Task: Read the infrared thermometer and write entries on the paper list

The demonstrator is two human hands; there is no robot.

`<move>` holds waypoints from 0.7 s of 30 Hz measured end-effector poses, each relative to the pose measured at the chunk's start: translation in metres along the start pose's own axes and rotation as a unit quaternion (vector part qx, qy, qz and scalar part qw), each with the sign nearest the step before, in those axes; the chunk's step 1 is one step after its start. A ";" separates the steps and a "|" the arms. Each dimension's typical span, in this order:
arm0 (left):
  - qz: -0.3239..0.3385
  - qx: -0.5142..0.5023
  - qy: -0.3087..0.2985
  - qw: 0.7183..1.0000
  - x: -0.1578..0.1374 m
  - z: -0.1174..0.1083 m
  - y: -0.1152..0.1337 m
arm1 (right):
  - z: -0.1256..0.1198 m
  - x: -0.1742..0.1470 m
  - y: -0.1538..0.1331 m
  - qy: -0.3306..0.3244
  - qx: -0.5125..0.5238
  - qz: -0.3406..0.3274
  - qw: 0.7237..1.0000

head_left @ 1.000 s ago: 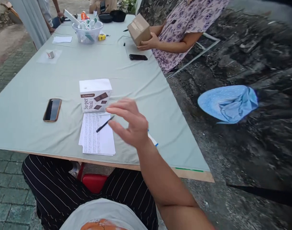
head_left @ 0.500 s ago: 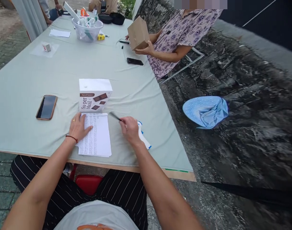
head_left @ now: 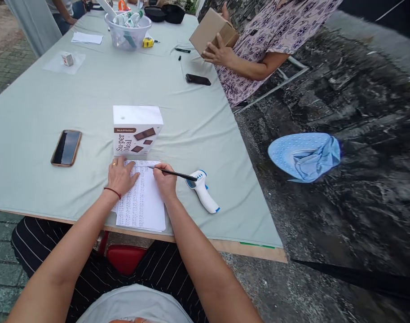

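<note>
My left hand (head_left: pixel 121 176) lies with its fingers spread on the upper left of a stack of paper sheets (head_left: pixel 152 206) covered in columns of small handwriting. In my right hand (head_left: pixel 165 181) a black pen (head_left: pixel 178 174) is pinched, its tip at the paper near the top and its back end pointing right. Just beyond the sheets stands a white box (head_left: pixel 137 130) printed "Su-per Meal". Right of my right hand is a white and blue infrared thermometer (head_left: pixel 205 193), lying on the cloth. A smartphone (head_left: pixel 66 148) lies to the left, screen up.
Across the table a person in a patterned shirt (head_left: pixel 248 49) holds a cardboard box (head_left: pixel 213 33). Farther back are a plastic basket of bottles (head_left: pixel 119 38), a yellow tape measure (head_left: pixel 148 42), a black phone (head_left: pixel 198 80) and dark pans (head_left: pixel 173 14). A blue hat (head_left: pixel 302 157) lies beyond the right edge.
My right hand has moved left from beside the thermometer onto the paper, and the pen has swung round to point at the sheet. The other person has turned the cardboard box.
</note>
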State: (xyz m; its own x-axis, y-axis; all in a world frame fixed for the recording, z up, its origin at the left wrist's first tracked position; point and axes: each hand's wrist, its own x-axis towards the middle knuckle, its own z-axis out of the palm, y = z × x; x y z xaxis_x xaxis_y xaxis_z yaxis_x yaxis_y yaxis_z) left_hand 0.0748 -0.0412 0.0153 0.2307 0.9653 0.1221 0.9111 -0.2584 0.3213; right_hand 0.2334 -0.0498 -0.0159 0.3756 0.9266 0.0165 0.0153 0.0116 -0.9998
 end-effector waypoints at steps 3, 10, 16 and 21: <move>0.005 -0.013 0.006 1.000 0.012 0.005 -0.007 | -0.003 0.002 0.002 -0.005 0.003 0.003 1.000; -0.004 -0.039 0.012 0.999 0.022 0.010 -0.012 | -0.007 -0.001 -0.004 0.007 0.033 0.000 0.999; -0.038 -0.256 0.040 0.965 0.030 0.002 -0.019 | -0.010 -0.007 -0.012 -0.017 0.033 -0.038 0.999; -0.095 -0.235 0.033 0.967 0.033 0.002 -0.021 | -0.004 -0.004 -0.011 -0.029 -0.009 -0.012 0.999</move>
State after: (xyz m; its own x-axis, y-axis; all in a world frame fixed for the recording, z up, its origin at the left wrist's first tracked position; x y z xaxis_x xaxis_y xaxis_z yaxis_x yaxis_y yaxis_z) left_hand 0.0641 -0.0041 0.0105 0.0371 0.9966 0.0742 0.6752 -0.0797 0.7333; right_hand 0.2353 -0.0554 -0.0053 0.3207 0.9463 0.0402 0.0417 0.0283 -0.9987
